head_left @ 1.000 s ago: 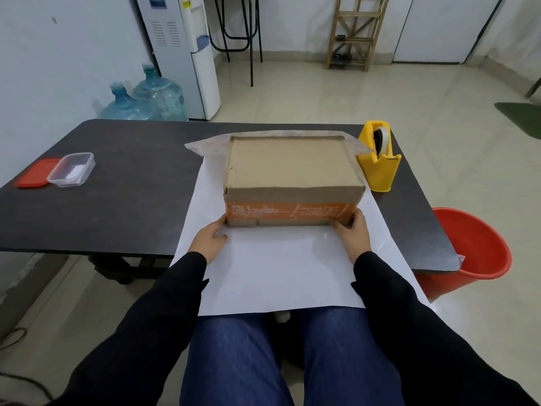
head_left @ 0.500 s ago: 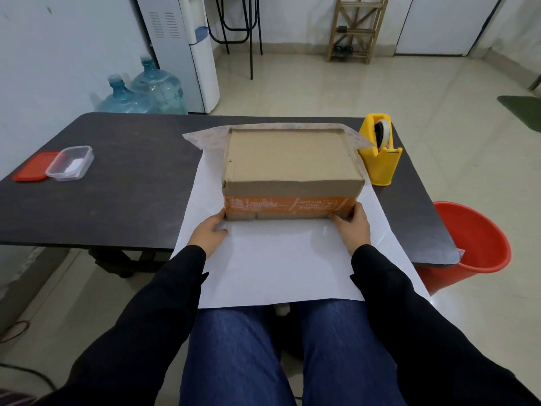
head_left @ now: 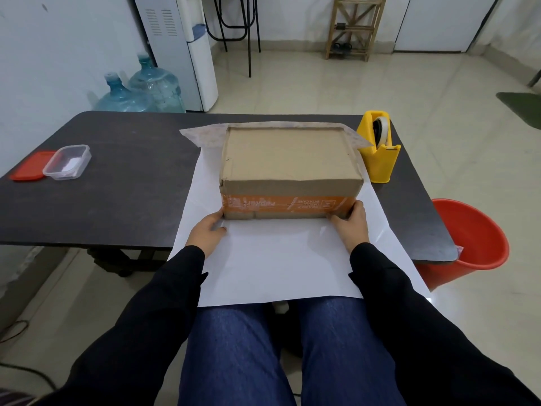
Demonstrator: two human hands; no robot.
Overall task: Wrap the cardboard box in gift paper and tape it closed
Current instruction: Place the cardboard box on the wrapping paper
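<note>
Currently the cardboard box [head_left: 289, 159] sits flat on the gift paper [head_left: 278, 259] on the right half of the counter [head_left: 117, 186]. Its long axis runs left to right, parallel to the near edge. Plain top face up; the near side face carries an orange printed band, lettering upside down. The paper lies white side up and overhangs the near edge onto the person's lap. Its far margin stands turned up behind the box with the patterned side showing. Left grip [head_left: 206, 230] rests on the paper against the box's near left bottom corner, thumb flat on the sheet; fingertips hidden, so cannot tell whether it holds the box. Right grip [head_left: 351, 227] holds the near right bottom corner, fingers curled round it, thumb along the bottom edge. A yellow tape dispenser [head_left: 379, 150] stands by the far right corner of the counter, just beside the box's right side. A clear plastic container [head_left: 67, 162] and red lid [head_left: 30, 165] lie at the left edge, well apart from the box. A red bucket [head_left: 474, 241] stands on the floor off the right edge.
</note>
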